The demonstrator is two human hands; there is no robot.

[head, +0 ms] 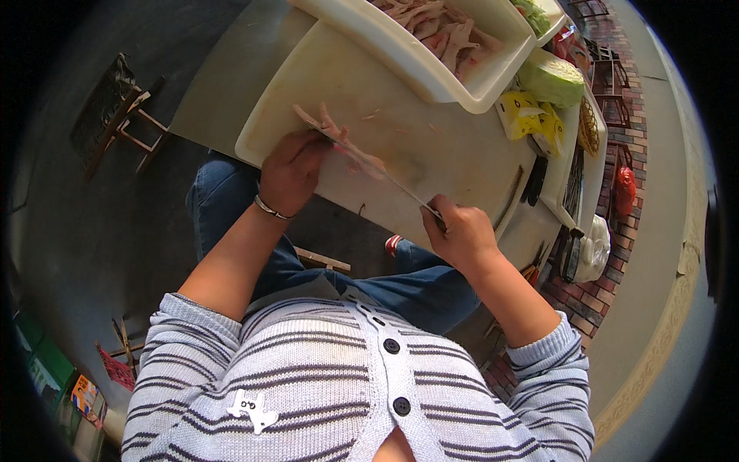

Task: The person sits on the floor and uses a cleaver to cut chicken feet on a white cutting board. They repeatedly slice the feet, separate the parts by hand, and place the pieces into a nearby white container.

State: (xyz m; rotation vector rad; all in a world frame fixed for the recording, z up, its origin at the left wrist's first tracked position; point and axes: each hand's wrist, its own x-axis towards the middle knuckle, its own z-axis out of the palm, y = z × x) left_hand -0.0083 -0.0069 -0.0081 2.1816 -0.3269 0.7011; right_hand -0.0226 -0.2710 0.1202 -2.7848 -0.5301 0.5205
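My right hand (465, 234) grips the handle of a knife. Its thin blade (398, 183) slants up and left across a pale chicken foot (329, 122), seen nearly edge-on. The fingers of my left hand (291, 167) are curled at the near side of the foot and hold it; the fingertips are partly blurred and hidden. More of the pinkish chicken piece (366, 164) shows along the blade. Underneath lies a white plastic cutting board (404, 208) with small scraps on it.
Behind the board stands a white tub (398, 52) of chicken feet (444, 34). At the right are a cut cabbage (551, 78), yellow packets (522, 115), a black-handled tool (571, 254) and a white plastic bag (594, 248). A wooden chair (130, 124) stands at the left.
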